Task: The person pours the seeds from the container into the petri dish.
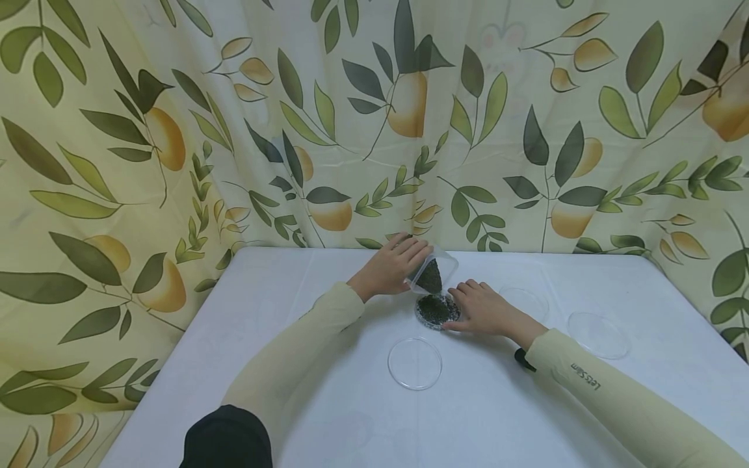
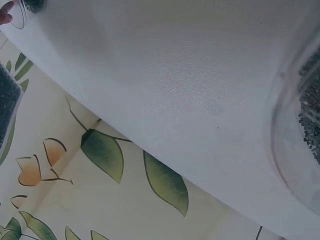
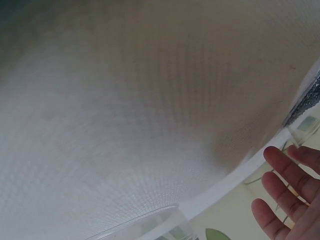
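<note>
**Tilted container [image 1: 447,261] of dark granules [image 1: 432,308] above a round dish [image 1: 424,323]**

A leaf-and-fruit curtain [image 1: 351,97] is hanging in folds behind a table [image 1: 328,416] and along its left. The table's white covering is lying smooth, with faint creases showing. The left hand [image 1: 393,263] is grasping the container by its left side, tilted over the dish; the right hand [image 1: 482,310] is holding the dish's right edge between thumb and fingers. Three clear round pieces [image 1: 415,364] are lying nearby, one on the near side, two toward the right. The container's clear walls are suggesting stiff, light, perhaps slippery plastic; opposite outer walls are offering the likeliest hold, clear of the mouth. The dish, resting on the covering, is appearing shallow, stiff and possibly brittle, favouring gentle rim contact. The granules are looking loose and dry, probably rolling easily.
</note>
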Available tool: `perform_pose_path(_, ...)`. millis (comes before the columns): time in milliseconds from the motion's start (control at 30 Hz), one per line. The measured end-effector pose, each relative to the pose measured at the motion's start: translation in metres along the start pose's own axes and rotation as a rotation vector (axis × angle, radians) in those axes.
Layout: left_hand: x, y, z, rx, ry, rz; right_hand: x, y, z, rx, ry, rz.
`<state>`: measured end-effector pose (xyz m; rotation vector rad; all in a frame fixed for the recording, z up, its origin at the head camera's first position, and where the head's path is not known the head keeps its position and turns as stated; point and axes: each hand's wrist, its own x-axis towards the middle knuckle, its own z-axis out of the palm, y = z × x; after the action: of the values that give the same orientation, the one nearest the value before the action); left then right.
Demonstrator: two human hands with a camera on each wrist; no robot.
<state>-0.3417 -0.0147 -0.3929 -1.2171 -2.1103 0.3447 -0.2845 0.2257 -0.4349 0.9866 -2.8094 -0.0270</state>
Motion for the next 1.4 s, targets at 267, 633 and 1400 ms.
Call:
perform_pose_path(267,-0.001,0.0,0.0,-0.019,0.002,-0.005,0.0,0.0,0.0,-0.003,-0.004,0.0)
perform_pose_path(633,-0.006,-0.003,0.002,-0.041,-0.021,-0.037,0.0,-0.002,-0.002,-0.014,-0.01,0.001)
perform_pose_path(1400,-0.022,-0.012,0.018,-0.212,-0.159,-0.286,0.0,0.0,0.002,0.014,-0.022,0.017)
